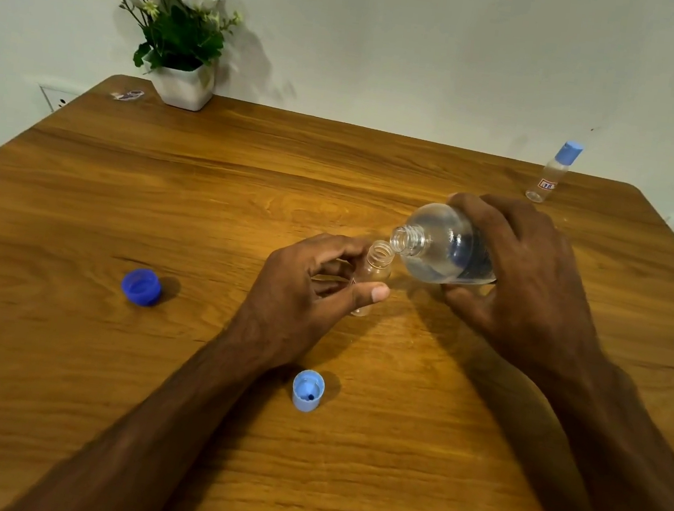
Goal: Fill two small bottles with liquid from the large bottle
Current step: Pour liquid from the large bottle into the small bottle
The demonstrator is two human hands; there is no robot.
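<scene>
My right hand (524, 274) grips the large clear bottle (438, 246), tipped on its side with its open neck pointing left, liquid pooled in its lower half. Its mouth sits just above and right of the open mouth of a small clear bottle (376, 268), which my left hand (305, 294) holds upright on the table between thumb and fingers. A second small bottle (551, 173) with a light blue cap and a small label stands at the far right of the table. A dark blue cap (141, 286) lies at the left, and a light blue cap (308, 391) lies near my left wrist.
The wooden table (164, 200) stands against a pale wall. A white pot of artificial flowers (184, 83) sits at the back left, with a small wrapper (128, 94) beside it.
</scene>
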